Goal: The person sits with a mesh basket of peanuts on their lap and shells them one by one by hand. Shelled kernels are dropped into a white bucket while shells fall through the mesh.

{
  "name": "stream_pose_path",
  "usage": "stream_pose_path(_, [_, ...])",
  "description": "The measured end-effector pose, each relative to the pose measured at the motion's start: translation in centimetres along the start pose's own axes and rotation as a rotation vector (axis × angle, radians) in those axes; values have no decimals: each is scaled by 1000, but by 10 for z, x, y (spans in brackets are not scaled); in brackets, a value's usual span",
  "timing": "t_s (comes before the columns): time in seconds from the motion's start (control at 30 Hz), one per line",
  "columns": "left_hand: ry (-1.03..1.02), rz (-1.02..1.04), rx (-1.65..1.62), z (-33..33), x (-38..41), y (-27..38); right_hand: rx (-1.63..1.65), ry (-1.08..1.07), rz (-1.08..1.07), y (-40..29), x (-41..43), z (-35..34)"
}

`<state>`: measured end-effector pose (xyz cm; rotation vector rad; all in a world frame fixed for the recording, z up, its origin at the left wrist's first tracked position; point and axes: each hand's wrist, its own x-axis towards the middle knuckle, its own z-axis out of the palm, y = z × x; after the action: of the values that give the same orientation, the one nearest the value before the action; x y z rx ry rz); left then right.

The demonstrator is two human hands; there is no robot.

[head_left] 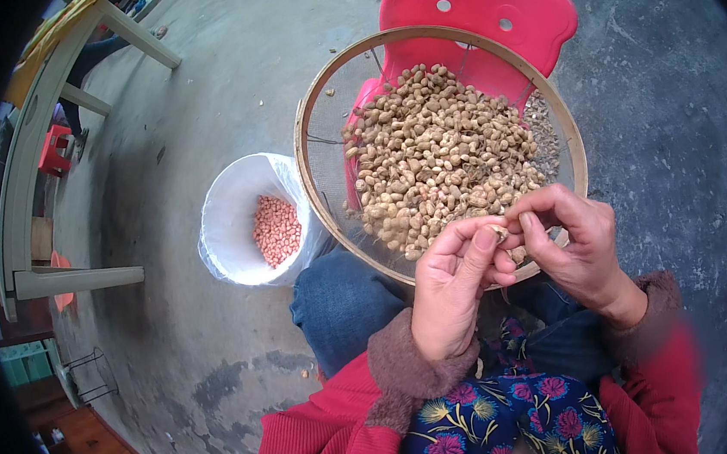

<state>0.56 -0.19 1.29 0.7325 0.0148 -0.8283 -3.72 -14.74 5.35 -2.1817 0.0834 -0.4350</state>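
My left hand [455, 271] pinches a peanut pod [501, 232] between thumb and fingertips. Close against it on the right, my right hand [572, 244] has its thumb and forefinger brought together; what lies between them is too small to tell. Both hands are above the near rim of a round mesh sieve [303, 112] with a wooden hoop. Unshelled peanuts [441, 149] are heaped on the mesh. Left of the sieve stands a white bucket [226, 216] lined with a clear plastic bag. Shelled pink peanut kernels [276, 228] lie at its bottom.
Under the sieve is a pink plastic chair [480, 6]. Broken shells [541, 127] show beneath the sieve's right side. A pale table [79, 280] stands at the left, near a red stool [55, 150] and another person's leg [71, 110]. My jeans-clad knee [344, 306] is beside the bucket.
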Motion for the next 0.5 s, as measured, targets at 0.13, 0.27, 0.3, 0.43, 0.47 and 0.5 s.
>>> stream_pose_path(0.13, [-4,-20,-98,-3,0,2,-108,-40,-141,-2,7,-5])
stream_pose_path(0.27, [40,-31,-46,2,0,2,-73,-73,-193,-5,12,-3])
stream_pose_path(0.3, [30,-21,-68,0,0,1,-69,-75,-196,-4,12,-2])
stream_pose_path(0.43, [44,11,-62,-5,0,-3,-89,-67,-232,1,10,-1])
stream_pose_path(0.47, [61,16,-37,-4,1,-3,-90,-58,-249,2,10,0])
stream_pose_path(0.5, [82,15,1,-2,0,-2,-92,-49,-266,2,10,0])
